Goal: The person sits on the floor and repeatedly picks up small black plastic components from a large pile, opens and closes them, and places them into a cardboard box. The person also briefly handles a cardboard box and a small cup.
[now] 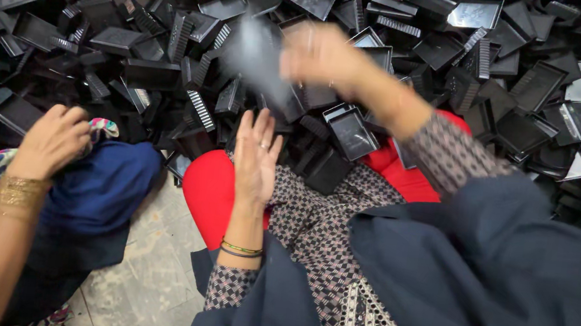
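A blurred black plastic piece (255,55) sits at the fingertips of the right hand (320,55), raised above the huge heap of black trays (131,38) that fills the upper half of the view. The motion smear is too strong to tell whether the fingers grip the piece or have let it go, or whether the hand is closed at all. Below it, the left hand (257,154) stands upright on edge, palm turned inward, fingers straight and close together, empty. It hovers over the red cushion (210,190) and the patterned lap, just in front of a square tray (351,132) at the pile's near edge.

Judging by the pose, the step in hand looks like sorting through the pile one piece at a time — the next move would call for a steady grasp on a single tray without dragging its neighbours loose.

At far left, another person's hand (54,140) rests on blue cloth (98,182).
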